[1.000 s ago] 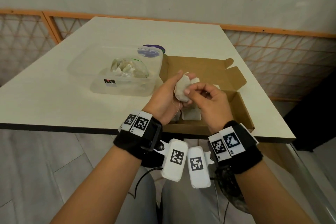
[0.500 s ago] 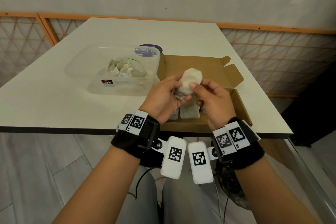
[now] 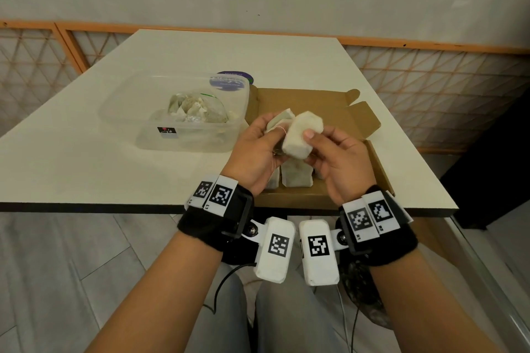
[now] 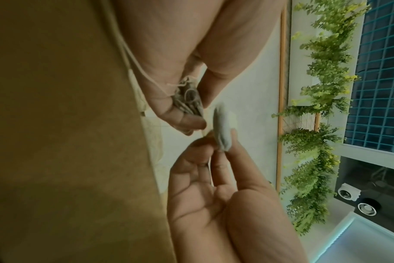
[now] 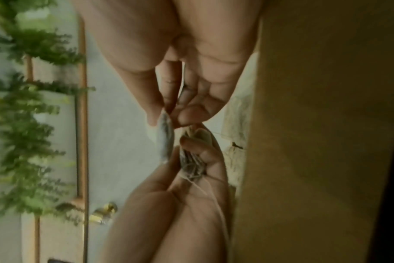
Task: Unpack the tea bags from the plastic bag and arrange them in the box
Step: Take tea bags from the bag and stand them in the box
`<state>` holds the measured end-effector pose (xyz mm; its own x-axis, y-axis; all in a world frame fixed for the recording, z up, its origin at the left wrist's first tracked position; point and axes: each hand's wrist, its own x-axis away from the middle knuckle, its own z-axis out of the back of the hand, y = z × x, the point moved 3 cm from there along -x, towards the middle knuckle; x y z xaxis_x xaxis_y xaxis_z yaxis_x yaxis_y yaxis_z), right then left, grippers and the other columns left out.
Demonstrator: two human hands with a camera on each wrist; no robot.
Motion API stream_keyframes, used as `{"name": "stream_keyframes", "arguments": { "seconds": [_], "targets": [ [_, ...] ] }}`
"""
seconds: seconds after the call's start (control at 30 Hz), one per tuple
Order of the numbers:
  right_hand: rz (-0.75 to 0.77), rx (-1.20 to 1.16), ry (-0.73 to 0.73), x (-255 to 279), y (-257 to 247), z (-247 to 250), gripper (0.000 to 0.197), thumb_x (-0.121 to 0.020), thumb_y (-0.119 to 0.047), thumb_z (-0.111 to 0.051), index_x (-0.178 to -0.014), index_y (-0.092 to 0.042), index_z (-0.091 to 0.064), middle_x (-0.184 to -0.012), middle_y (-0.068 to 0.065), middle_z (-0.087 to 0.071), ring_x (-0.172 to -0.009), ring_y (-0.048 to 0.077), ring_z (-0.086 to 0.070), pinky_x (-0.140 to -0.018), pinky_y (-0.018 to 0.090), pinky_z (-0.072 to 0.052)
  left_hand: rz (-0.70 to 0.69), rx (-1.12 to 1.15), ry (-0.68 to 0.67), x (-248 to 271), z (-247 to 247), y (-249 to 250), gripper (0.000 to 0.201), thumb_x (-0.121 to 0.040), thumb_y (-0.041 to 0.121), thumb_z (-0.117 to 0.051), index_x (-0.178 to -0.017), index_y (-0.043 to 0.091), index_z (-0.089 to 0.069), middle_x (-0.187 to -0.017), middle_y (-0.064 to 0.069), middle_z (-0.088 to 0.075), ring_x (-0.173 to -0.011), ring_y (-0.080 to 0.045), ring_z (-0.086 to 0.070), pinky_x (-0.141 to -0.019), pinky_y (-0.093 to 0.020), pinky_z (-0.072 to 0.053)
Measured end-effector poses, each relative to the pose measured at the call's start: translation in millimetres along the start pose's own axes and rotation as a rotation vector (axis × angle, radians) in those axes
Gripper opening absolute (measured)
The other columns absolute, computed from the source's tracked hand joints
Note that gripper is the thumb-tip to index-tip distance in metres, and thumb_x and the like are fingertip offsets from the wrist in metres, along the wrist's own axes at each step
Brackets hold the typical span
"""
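Note:
Over the open cardboard box (image 3: 321, 100), my left hand (image 3: 259, 146) grips a small bunch of tea bags (image 3: 279, 120) with strings trailing over the palm. My right hand (image 3: 329, 149) pinches a single white tea bag (image 3: 301, 135) between thumb and fingers, just right of the bunch. The left wrist view shows the bunch (image 4: 189, 101) in my curled fingers and the single bag (image 4: 223, 129) edge-on. The right wrist view shows the single bag (image 5: 165, 138) beside the bunch (image 5: 191, 163). Tea bags (image 3: 295, 179) lie in a row in the box's near end, partly hidden by my hands.
A clear plastic tub (image 3: 183, 135) left of the box holds a plastic bag with more tea bags (image 3: 195, 110). A purple lid (image 3: 233, 80) lies behind it. The white table's front edge (image 3: 114, 206) runs just below my wrists. A lattice railing borders the table's far side.
My right hand has drawn the single tea bag to the right, off the bunch in my left hand. The bunch now shows behind it.

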<state>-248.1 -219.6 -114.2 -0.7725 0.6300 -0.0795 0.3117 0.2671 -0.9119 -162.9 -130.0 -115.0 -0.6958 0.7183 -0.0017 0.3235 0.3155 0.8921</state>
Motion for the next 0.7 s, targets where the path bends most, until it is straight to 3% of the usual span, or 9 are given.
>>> {"name": "stream_keyframes", "arguments": {
  "seconds": [0.13, 0.27, 0.4, 0.53, 0.6, 0.7],
  "targets": [
    [0.013, 0.186, 0.041, -0.3, 5.0, -1.6, 0.013, -0.081, -0.003, -0.066, -0.085, -0.013, -0.060, -0.089, 0.014, -0.062, -0.073, 0.019, -0.066, -0.055, 0.024, -0.056, 0.002, -0.025, 0.013, 0.5, 0.2, -0.7, 0.014, -0.098, 0.004, -0.043, -0.102, 0.014, -0.051, -0.102, -0.008, -0.060, -0.083, -0.015, -0.058, -0.063, -0.025, -0.050],
    [-0.020, 0.171, 0.072, -2.7, 4.5, 2.0, 0.030, -0.081, -0.005, -0.066, -0.108, -0.013, -0.054, -0.084, 0.007, -0.065, -0.083, 0.019, -0.068, -0.068, 0.037, -0.059, 0.015, -0.024, -0.008, 1.6, -1.0, -0.3, 0.010, -0.095, 0.004, -0.049, -0.100, 0.013, -0.050, -0.094, -0.006, -0.061, -0.075, -0.012, -0.060, -0.059, -0.022, -0.052],
    [-0.015, 0.081, 0.067, -1.9, 4.0, 1.3, 0.005, -0.085, -0.005, -0.061, -0.085, -0.011, -0.061, -0.081, 0.006, -0.068, -0.076, 0.017, -0.065, -0.068, 0.034, -0.057, 0.036, -0.012, -0.013, 2.5, -4.0, 0.2, 0.009, -0.095, 0.012, -0.052, -0.102, 0.009, -0.048, -0.074, -0.002, -0.054, -0.063, -0.008, -0.055, -0.060, -0.025, -0.051],
    [-0.013, 0.003, 0.066, -3.0, 2.0, 3.2, 0.009, -0.088, -0.007, -0.057, -0.081, -0.011, -0.060, -0.078, 0.002, -0.069, -0.075, 0.014, -0.066, -0.065, 0.029, -0.057, 0.041, 0.043, 0.025, 0.0, -0.7, 1.2, 0.022, -0.095, 0.026, -0.053, -0.076, 0.016, -0.047, -0.065, -0.003, -0.045, -0.056, -0.010, -0.041, -0.052, -0.019, -0.048],
    [-0.019, -0.026, 0.074, -3.0, 1.3, 3.7, 0.010, -0.089, -0.007, -0.056, -0.081, -0.012, -0.060, -0.085, 0.005, -0.067, -0.079, 0.015, -0.065, -0.065, 0.025, -0.056, 0.044, 0.088, 0.065, -1.1, 1.7, 3.0, 0.021, -0.095, 0.029, -0.053, -0.080, 0.015, -0.050, -0.067, -0.002, -0.053, -0.058, -0.011, -0.044, -0.053, -0.019, -0.047],
    [-0.018, -0.074, 0.078, -3.4, -2.6, 6.6, 0.008, -0.089, -0.004, -0.054, -0.084, -0.008, -0.058, -0.090, 0.009, -0.065, -0.083, 0.017, -0.064, -0.069, 0.028, -0.057, 0.057, 0.182, 0.146, 1.3, 5.1, 8.8, 0.008, -0.094, 0.016, -0.054, -0.087, 0.013, -0.054, -0.071, 0.000, -0.066, -0.057, -0.009, -0.057, -0.047, -0.016, -0.046]
  ]
}}
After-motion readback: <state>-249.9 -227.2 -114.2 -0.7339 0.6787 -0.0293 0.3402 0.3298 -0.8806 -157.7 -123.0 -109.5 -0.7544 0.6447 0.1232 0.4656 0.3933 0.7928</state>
